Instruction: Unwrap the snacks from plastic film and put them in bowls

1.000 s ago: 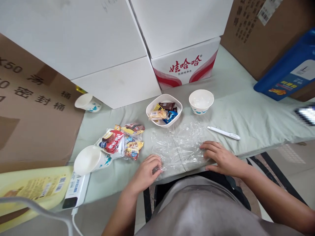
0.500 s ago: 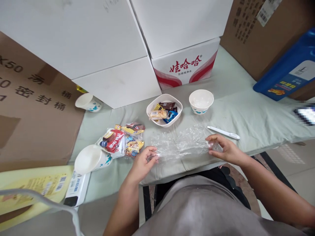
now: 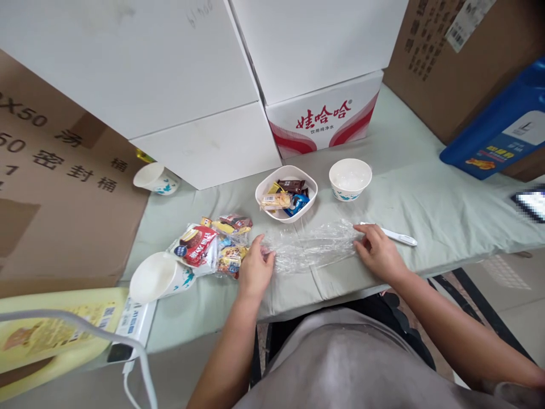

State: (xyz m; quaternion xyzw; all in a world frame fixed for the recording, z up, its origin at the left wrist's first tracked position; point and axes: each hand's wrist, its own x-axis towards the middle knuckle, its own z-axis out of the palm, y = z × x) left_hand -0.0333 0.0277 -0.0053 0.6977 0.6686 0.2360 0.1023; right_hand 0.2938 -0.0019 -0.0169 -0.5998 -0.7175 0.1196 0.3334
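Note:
Crumpled clear plastic film (image 3: 313,250) lies stretched across the table between my two hands. My left hand (image 3: 256,270) is curled at the film's left end, thumb and forefinger a little apart around its edge. At the right end, my right hand (image 3: 377,253) has its fingers bent onto the film. A white utility knife (image 3: 399,237) lies just beyond the right hand, which partly covers it. Beside my left hand are several wrapped snacks (image 3: 200,250) in a pile. Farther back, a white bowl (image 3: 260,196) contains several wrapped snacks.
A paper bowl (image 3: 349,193) stands right of the snack bowl. Another paper cup (image 3: 149,278) lies tilted at the left, with one more cup (image 3: 157,179) behind. White boxes (image 3: 323,122) line the back. A blue jug (image 3: 489,142) is at right; a cable (image 3: 85,326) crosses lower left.
My right hand has shifted slightly inward and forward, over the knife's near end. My left hand has moved forward a little, and the film between them is bunched narrower.

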